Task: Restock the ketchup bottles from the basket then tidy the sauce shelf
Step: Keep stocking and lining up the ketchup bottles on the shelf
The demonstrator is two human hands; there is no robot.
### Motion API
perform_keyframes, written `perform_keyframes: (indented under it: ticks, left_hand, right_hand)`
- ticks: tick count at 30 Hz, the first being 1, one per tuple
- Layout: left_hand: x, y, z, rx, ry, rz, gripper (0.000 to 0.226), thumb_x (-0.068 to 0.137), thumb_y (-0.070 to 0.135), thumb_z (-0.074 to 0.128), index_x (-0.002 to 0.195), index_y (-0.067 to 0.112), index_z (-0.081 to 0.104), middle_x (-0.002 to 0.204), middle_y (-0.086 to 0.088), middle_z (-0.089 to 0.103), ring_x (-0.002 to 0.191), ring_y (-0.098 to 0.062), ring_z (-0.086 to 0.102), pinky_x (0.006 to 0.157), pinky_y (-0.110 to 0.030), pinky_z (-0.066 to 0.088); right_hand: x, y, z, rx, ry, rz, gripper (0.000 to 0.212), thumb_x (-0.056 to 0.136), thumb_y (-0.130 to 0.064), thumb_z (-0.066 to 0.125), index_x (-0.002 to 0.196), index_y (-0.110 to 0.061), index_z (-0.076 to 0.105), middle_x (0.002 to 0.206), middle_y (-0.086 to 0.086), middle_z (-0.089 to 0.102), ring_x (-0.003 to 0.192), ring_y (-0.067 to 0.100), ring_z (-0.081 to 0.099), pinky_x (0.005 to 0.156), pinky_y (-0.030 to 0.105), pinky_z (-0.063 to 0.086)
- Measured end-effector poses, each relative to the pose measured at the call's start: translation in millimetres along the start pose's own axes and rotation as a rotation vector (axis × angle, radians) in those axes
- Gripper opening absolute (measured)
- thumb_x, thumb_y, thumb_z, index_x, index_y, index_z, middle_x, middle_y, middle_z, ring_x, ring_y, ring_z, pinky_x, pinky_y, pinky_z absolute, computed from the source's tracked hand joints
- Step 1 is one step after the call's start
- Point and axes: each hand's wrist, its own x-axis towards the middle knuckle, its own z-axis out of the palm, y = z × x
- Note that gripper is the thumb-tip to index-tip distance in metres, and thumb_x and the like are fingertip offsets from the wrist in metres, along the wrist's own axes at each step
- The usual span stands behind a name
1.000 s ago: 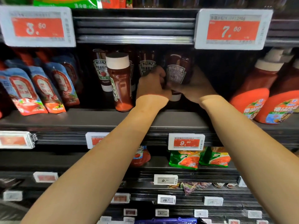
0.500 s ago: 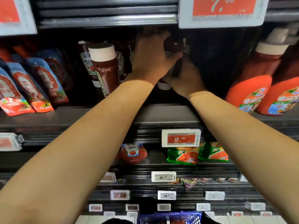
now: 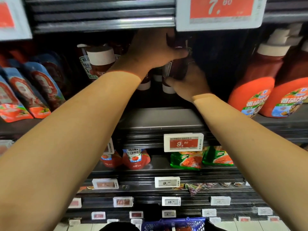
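Note:
Both my hands reach deep into the sauce shelf (image 3: 160,117). My left hand (image 3: 155,50) grips the upper part of a dark ketchup bottle (image 3: 175,70) that stands cap-down, and my right hand (image 3: 188,82) holds the same bottle lower down near its white cap. Beside it stands another cap-down bottle (image 3: 144,82), partly hidden by my left wrist. Further left a ketchup bottle (image 3: 100,62) stands with its white cap up, with Heinz bottles behind it. The blue basket (image 3: 175,224) shows at the bottom edge.
Blue and red sauce pouches (image 3: 30,95) lean at the left. Large orange bottles (image 3: 253,87) stand at the right. A big price tag (image 3: 220,12) hangs just above my hands. Heinz pouches (image 3: 135,158) and green packets (image 3: 186,160) lie on the shelf below.
My left hand has risen from the bottle's front to its top. Both hands pushed the bottle further back into the shelf. The camera tilted down and moved closer.

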Motion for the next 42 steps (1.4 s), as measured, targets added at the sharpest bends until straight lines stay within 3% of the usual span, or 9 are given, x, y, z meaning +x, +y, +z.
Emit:
perform_keyframes:
  ticks: [4, 7, 12, 17, 27, 35, 42]
  left_hand:
    - [17.6, -0.1, -4.8, -0.041, -0.224, -0.094, 0.032, 0.09, 0.046, 0.069, 0.116, 0.03, 0.059, 0.111, 0.01, 0.055, 0.105, -0.012, 0.053, 0.084, -0.026, 0.039]
    - [22.7, -4.7, -10.3, -0.035, -0.339, -0.13, 0.046, 0.094, 0.04, 0.065, 0.137, 0.025, 0.053, 0.128, 0.002, 0.058, 0.114, -0.016, 0.053, 0.09, -0.028, 0.038]
    - [23.8, -16.5, -11.5, 0.013, -0.362, -0.176, 0.051, 0.096, 0.04, 0.063, 0.143, 0.024, 0.049, 0.14, -0.002, 0.056, 0.125, -0.023, 0.052, 0.103, -0.036, 0.04]
    - [23.9, -21.1, -13.1, 0.043, -0.364, -0.161, 0.052, 0.098, 0.035, 0.061, 0.147, 0.023, 0.045, 0.145, -0.003, 0.052, 0.13, -0.024, 0.05, 0.107, -0.037, 0.04]
    - [15.3, -21.8, -20.6, 0.088, -0.358, -0.149, 0.06, 0.1, 0.024, 0.059, 0.154, 0.012, 0.034, 0.153, -0.01, 0.044, 0.138, -0.026, 0.043, 0.108, -0.031, 0.034]
    - [13.7, -27.5, -15.9, 0.138, -0.353, -0.064, 0.068, 0.099, 0.031, 0.06, 0.157, 0.022, 0.026, 0.157, -0.007, 0.038, 0.141, -0.029, 0.04, 0.113, -0.041, 0.037]
    - [14.2, -32.3, -3.8, 0.133, -0.351, -0.083, 0.074, 0.098, 0.028, 0.062, 0.158, 0.024, 0.02, 0.157, -0.009, 0.038, 0.14, -0.032, 0.041, 0.109, -0.042, 0.04]
  right_hand:
    - [0.7, 0.1, -0.2, 0.053, -0.022, 0.012, 0.052, 0.07, -0.03, 0.083, 0.116, -0.031, 0.058, 0.115, -0.008, 0.069, 0.109, 0.012, 0.064, 0.092, 0.027, 0.049]
    - [2.3, -0.9, -0.7, 0.114, -0.048, 0.04, 0.051, 0.072, -0.023, 0.081, 0.111, -0.034, 0.051, 0.115, -0.008, 0.066, 0.112, 0.014, 0.063, 0.102, 0.039, 0.051]
    - [3.5, -1.4, 0.6, 0.132, -0.088, 0.028, 0.066, 0.074, -0.022, 0.081, 0.13, -0.027, 0.045, 0.127, -0.004, 0.064, 0.12, 0.016, 0.06, 0.106, 0.041, 0.048]
    - [6.4, -0.7, 3.3, 0.071, -0.104, 0.0, 0.078, 0.077, -0.022, 0.085, 0.143, -0.019, 0.043, 0.135, -0.001, 0.061, 0.125, 0.016, 0.058, 0.108, 0.039, 0.047]
    - [1.8, -1.1, 8.4, -0.096, 0.0, -0.083, 0.071, 0.078, -0.031, 0.086, 0.138, -0.014, 0.052, 0.132, 0.004, 0.065, 0.123, 0.02, 0.061, 0.095, 0.024, 0.046]
    - [9.4, -8.7, 15.1, -0.242, -0.004, -0.108, 0.065, 0.08, -0.031, 0.085, 0.134, -0.011, 0.054, 0.131, 0.007, 0.064, 0.124, 0.024, 0.06, 0.089, 0.021, 0.042]
    - [12.1, -9.8, 15.4, -0.255, -0.04, -0.103, 0.063, 0.082, -0.032, 0.082, 0.136, -0.012, 0.055, 0.133, 0.005, 0.063, 0.126, 0.022, 0.058, 0.099, 0.026, 0.046]
